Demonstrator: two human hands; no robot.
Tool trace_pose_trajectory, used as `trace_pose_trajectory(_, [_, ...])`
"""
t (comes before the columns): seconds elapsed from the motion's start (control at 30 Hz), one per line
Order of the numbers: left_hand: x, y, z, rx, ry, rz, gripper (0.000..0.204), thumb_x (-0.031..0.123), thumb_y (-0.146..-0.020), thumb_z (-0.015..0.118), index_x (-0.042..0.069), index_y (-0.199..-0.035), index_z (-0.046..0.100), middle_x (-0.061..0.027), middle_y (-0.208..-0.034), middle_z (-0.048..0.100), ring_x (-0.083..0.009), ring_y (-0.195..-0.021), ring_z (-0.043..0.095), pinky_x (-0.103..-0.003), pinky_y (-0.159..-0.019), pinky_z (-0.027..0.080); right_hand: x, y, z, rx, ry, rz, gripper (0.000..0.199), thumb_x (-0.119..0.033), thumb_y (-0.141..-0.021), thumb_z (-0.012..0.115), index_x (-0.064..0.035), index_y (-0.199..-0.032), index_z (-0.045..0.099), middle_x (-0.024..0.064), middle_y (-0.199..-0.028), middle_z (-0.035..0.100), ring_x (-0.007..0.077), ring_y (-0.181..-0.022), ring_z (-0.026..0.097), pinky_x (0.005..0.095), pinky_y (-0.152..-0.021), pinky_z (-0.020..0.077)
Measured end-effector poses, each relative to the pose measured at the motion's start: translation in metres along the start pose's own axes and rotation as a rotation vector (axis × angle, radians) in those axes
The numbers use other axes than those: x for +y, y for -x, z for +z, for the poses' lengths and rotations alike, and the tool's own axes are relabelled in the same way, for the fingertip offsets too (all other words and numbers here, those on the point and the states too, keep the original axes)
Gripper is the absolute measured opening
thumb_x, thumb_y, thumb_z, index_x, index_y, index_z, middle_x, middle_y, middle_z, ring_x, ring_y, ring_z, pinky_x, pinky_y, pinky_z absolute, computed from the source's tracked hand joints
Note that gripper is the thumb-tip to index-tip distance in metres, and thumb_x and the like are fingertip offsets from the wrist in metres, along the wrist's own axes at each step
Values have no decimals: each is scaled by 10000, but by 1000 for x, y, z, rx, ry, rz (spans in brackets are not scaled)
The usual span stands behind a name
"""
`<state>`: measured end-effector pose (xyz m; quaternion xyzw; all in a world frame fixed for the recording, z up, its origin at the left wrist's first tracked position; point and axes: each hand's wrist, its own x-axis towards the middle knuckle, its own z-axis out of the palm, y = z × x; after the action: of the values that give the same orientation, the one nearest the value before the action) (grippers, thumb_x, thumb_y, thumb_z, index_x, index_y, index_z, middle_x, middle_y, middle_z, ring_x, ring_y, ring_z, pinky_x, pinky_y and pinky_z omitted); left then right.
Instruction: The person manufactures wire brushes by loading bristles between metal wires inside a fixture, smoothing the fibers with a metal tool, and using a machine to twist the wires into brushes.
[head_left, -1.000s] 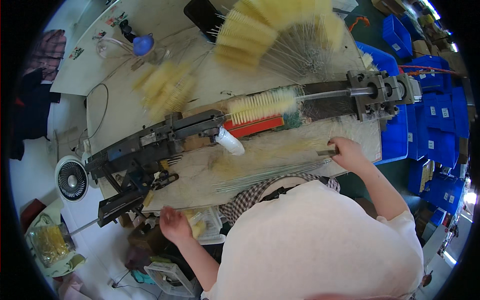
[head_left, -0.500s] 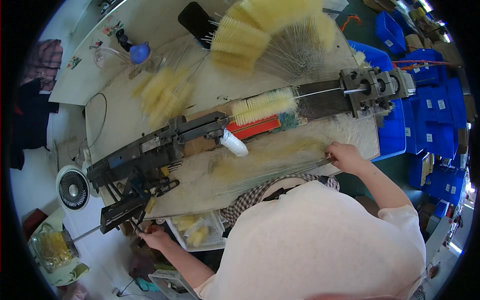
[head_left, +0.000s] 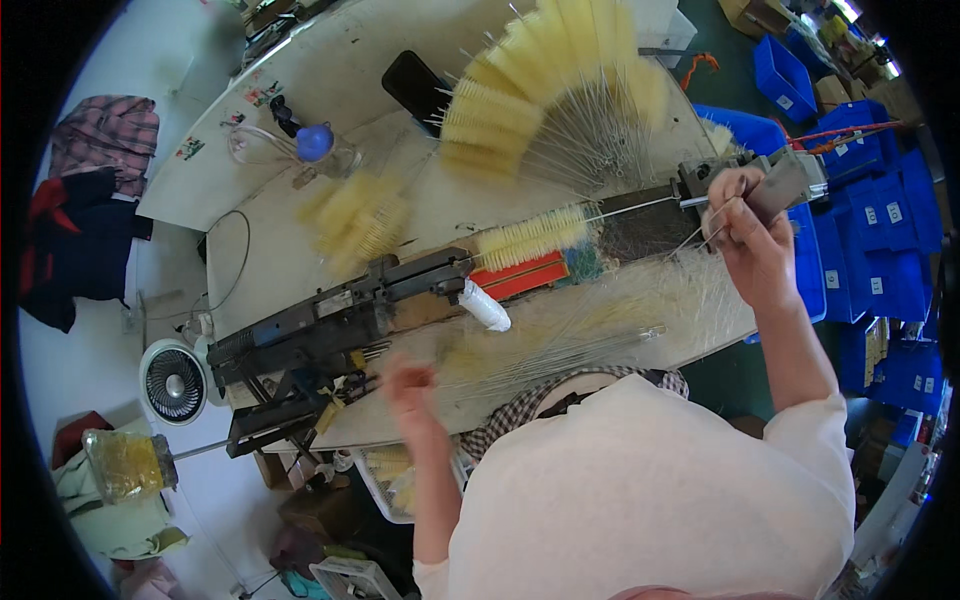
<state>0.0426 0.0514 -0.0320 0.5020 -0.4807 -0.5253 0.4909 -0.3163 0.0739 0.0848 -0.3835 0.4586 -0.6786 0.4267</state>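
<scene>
My right hand [head_left: 750, 235] is raised over the right end of the long metal machine [head_left: 330, 310], its fingers closed round a flat grey metal piece [head_left: 778, 190]. A thin bent wire [head_left: 690, 238] sticks out from the same fingers. Motion smears my left hand [head_left: 408, 385], which is over the table's front edge by the machine's lower left part; its fingers are unclear. Between the machine's two ends lies a pale yellow bristle brush [head_left: 533, 238], its wire stem reaching the clamp block [head_left: 695, 180]. Loose thin wires [head_left: 560, 352] lie along the front of the table.
Finished-looking yellow brushes [head_left: 490, 130] fan out at the back, with another bunch [head_left: 365, 220] farther left. A white-wrapped handle [head_left: 485, 305] juts from the machine. Blue bins [head_left: 880, 210] stand right, a fan [head_left: 173, 382] left, and a white basket [head_left: 395, 515] below the table edge.
My right hand has risen from the loose wires to the machine's right end. My left hand has left the lever at lower left and moved up and right. The whole view has shifted slightly.
</scene>
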Motion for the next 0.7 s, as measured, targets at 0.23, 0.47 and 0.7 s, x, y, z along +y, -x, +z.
trace_pose_trajectory(0.23, [9,-4,43,-455,-215,-42,222,126,-889,537,19,-1082,562,-43,-816,562,-121,-745,519,-238,-670,420,-11,-7,73,-407,119,-174,292,-206,-928,440,-37,-1165,465,161,-1076,575,131,-724,610,251,-577,446])
trace_pose_trajectory(0.47, [26,3,52,-31,-81,-38,250,172,-958,428,10,-1079,575,37,-635,424,-30,-564,350,-167,-504,277,167,25,103,-608,692,447,368,-353,-941,404,-41,-1085,536,88,-882,623,200,-734,604,297,-665,459])
trace_pose_trajectory(0.7, [28,-21,54,-263,-645,550,302,209,-877,555,89,-1155,559,21,-657,494,-84,-562,437,-233,-517,365,104,-4,72,-583,512,492,354,-326,-943,424,-14,-1032,565,83,-840,587,155,-714,561,297,-661,459])
